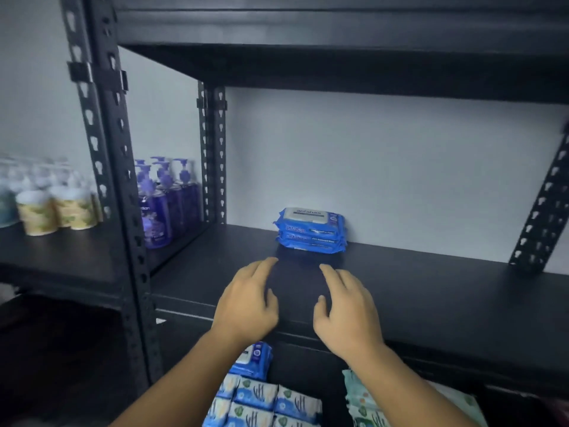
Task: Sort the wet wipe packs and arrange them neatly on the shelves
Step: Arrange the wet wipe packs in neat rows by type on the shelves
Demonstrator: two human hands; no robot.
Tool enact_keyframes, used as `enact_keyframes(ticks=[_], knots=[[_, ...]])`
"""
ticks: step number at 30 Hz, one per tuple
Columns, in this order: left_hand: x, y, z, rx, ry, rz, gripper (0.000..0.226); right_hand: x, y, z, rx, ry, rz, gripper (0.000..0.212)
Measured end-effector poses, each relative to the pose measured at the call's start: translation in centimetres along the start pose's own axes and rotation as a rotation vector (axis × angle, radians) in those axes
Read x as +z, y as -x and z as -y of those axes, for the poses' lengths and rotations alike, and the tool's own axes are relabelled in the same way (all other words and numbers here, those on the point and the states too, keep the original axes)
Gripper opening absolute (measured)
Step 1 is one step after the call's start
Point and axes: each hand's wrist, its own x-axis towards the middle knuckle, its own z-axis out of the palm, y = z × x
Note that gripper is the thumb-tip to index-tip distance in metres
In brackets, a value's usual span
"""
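Hands: your left hand (246,303) and right hand (346,312) are spread, empty.
Stack: square further packs onto the blue Antabax stack (311,231).

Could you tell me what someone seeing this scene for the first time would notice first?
The eye goes first to the bright blue stack of wipe packs standing alone at the back of the dark shelf. Just in front of it, the left hand and right hand hover open over the shelf, holding nothing. Next come the purple pump bottles on the neighbouring shelf to the left and more wipe packs below.
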Motion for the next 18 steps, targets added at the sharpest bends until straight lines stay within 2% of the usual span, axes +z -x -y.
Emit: enact_keyframes(ticks=[4,8,13,18], knots=[[-3.6,5.7,-0.6,0.001,-0.029,0.042,0.057,-2.9,5.5,2.8,-0.015,-0.016,0.044,0.056],[-6.8,10.8,-0.3,-0.094,-0.031,0.140,0.048,-4.6,10.1,5.1,0.052,-0.052,0.102,0.048],[-8.7,15.2,2.2,-0.261,0.002,0.291,0.037,-3.9,13.8,6.7,0.121,-0.057,0.372,0.026],[-8.4,16.4,6.1,-0.412,0.063,0.395,0.043,-0.6,14.3,7.3,0.227,-0.066,0.586,0.015]])
